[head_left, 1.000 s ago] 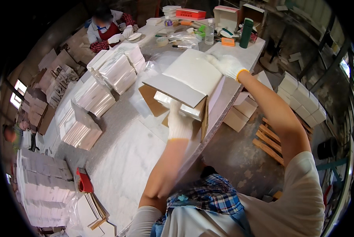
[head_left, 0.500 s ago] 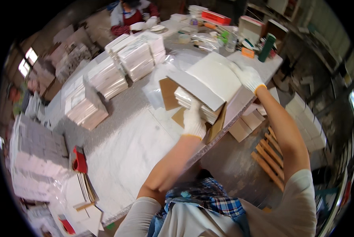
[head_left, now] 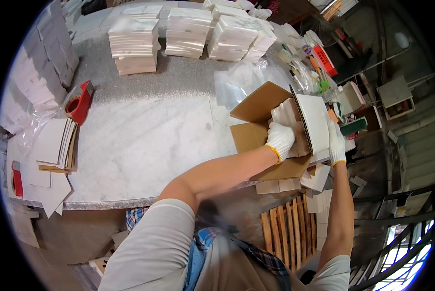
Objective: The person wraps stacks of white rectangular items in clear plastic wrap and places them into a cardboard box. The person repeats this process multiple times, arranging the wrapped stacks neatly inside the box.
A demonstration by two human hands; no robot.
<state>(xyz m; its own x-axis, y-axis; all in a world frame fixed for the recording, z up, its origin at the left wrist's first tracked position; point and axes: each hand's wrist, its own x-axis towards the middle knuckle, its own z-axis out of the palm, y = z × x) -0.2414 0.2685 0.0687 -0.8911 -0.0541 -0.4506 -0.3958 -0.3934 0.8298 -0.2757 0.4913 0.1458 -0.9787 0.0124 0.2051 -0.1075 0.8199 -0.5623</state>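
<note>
An open cardboard box, brown inside and white outside, lies on its side near the table's right front edge, its flaps spread to the left. Inside it is a stack of white marble-look tiles. My left hand, in a white knit glove, reaches into the opening; its fingers are curled against the stack, their tips partly hidden. My right hand, also gloved, lies along the box's white outer side with fingers stretched out.
Tile stacks line the table's far side, beside clear plastic sheets. At left are a red tape dispenser, cardboard pieces and a tall tile pile. A wooden pallet lies on the floor below the table edge.
The view has swung right. The box is tipped so its opening faces left and shows the tiles. My left hand has moved further into the opening; my right has shifted along the outer side.
</note>
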